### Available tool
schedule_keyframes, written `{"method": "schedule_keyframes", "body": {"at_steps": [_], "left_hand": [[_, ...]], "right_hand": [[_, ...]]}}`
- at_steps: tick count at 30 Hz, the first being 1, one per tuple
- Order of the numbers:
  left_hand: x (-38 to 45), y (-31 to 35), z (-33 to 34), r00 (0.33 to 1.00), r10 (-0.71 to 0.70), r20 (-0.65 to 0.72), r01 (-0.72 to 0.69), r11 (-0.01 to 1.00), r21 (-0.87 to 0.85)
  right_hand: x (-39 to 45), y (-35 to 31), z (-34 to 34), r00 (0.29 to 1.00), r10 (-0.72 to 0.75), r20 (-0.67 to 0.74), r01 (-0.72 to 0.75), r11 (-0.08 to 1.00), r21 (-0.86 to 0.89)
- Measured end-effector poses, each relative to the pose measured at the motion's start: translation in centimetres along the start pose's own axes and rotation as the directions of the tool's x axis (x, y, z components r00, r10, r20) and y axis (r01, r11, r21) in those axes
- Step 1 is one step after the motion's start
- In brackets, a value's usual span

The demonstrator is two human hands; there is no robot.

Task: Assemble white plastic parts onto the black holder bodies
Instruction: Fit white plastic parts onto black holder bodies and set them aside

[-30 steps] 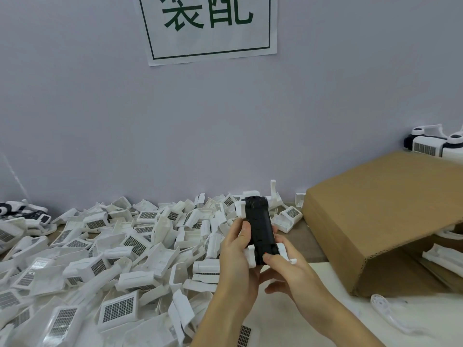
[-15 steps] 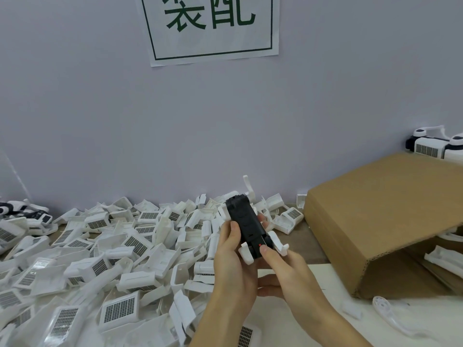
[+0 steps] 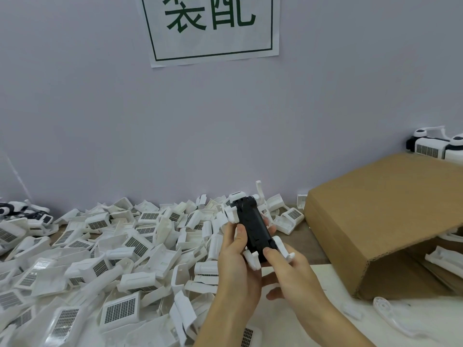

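A black holder body [image 3: 254, 227] is held up over the table, tilted with its top leaning left. White plastic parts stick out of it: one arm [image 3: 260, 194] stands up at the top, clips [image 3: 253, 260] show at its lower end. My left hand [image 3: 238, 269] grips the body from the left, thumb along its side. My right hand [image 3: 292, 276] holds the lower end, thumb pressed on the black face near the bottom. Behind lies a big pile of loose white parts [image 3: 120, 249].
A brown cardboard box [image 3: 380, 221] lies on its side at the right, white parts inside its opening. Assembled units [image 3: 436, 146] sit behind it and at the far left [image 3: 15, 211]. A loose white arm [image 3: 390, 316] lies on the table at the lower right. A paper sign hangs on the wall.
The black body has tilted from nearly upright to leaning left and turned slightly in my hands. My right thumb has shifted onto its lower end.
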State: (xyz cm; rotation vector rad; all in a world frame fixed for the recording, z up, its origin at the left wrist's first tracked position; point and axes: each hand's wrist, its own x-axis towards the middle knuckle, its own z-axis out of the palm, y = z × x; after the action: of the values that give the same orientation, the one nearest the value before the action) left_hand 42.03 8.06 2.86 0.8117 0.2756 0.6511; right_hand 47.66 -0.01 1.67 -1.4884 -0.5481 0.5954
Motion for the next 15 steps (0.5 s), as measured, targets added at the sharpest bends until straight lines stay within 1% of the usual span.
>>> {"method": "schedule_keyframes", "body": {"at_steps": [4, 9, 15], "left_hand": [[-0.03, -0.08, -0.09, 1.0, 0.003, -0.009, -0.003, 1.0, 0.01], [0.05, 0.02, -0.19, 1.0, 0.02, -0.012, -0.02, 1.0, -0.004], [-0.06, -0.05, -0.13, 1.0, 0.027, -0.011, -0.027, 1.0, 0.006]], "right_hand": [[-0.03, 0.02, -0.11, 1.0, 0.001, 0.015, -0.001, 1.0, -0.016], [-0.27, -0.12, -0.33, 0.999, 0.014, 0.032, -0.016, 0.998, 0.055], [-0.21, -0.07, -0.32, 0.998, 0.017, 0.054, -0.018, 1.0, 0.009]]}}
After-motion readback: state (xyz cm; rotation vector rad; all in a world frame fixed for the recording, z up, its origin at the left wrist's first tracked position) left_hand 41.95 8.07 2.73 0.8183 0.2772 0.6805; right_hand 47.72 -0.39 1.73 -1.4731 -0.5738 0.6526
